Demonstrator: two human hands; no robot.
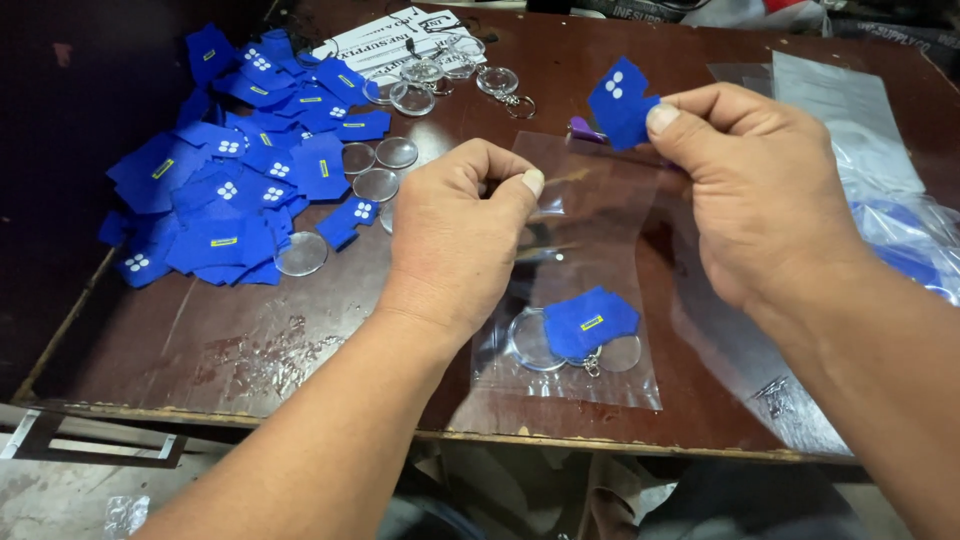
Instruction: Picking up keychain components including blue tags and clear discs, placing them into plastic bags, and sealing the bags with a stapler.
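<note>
A clear plastic bag [590,250] lies in the middle of the brown table [250,350]. My left hand [460,235] pinches the bag's open top edge on its left side. My right hand [750,180] holds a small blue shirt-shaped cutout [618,100] with white dots just above the bag's mouth, and also grips the bag's right edge. At the bottom of the bag rest another blue cutout [590,320] with a yellow mark and clear round keychain discs [530,342].
A heap of blue cutouts [240,170] covers the table's left part, with clear discs [378,170] beside it. More clear keychain cases [450,70] and a printed white sheet [385,40] lie at the back. Plastic bags [870,160] are stacked at the right.
</note>
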